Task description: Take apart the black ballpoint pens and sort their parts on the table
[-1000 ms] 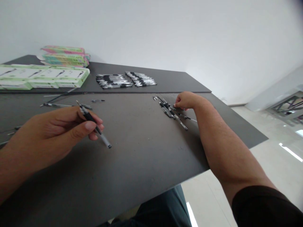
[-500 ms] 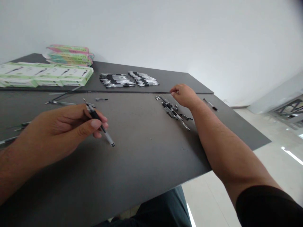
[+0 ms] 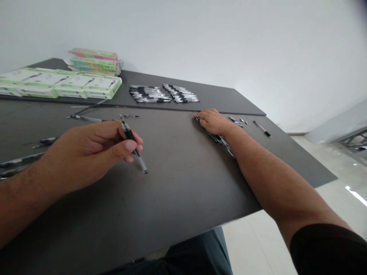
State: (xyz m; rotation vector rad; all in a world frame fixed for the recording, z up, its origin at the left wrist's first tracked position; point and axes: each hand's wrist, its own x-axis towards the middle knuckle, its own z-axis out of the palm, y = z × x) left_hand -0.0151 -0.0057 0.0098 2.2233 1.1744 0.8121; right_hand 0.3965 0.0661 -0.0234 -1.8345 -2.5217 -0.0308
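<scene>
My left hand (image 3: 88, 154) is closed around a gel pen (image 3: 141, 162) with a black grip and clear barrel. The pen is tilted, its bare tip pointing up and away, its lower end toward me. My right hand (image 3: 213, 121) reaches over the far end of a loose pile of pen parts (image 3: 226, 144) on the right of the table. Its fingers are bent and pressed together near small silver pieces. What they pinch, if anything, is hidden. Some small parts (image 3: 235, 121) lie just right of that hand.
Rows of pens (image 3: 150, 94) and more pens (image 3: 181, 94) lie on the rear table. Green-white boxes (image 3: 103, 86) and a stack of colourful packs (image 3: 94, 61) stand at back left. One pen (image 3: 262, 129) lies far right; several loose pens (image 3: 24, 158) lie beside my left forearm.
My right hand has come down and left onto the far end of the pile, covering part of it. My left hand still holds the pen. The view has shifted slightly.
</scene>
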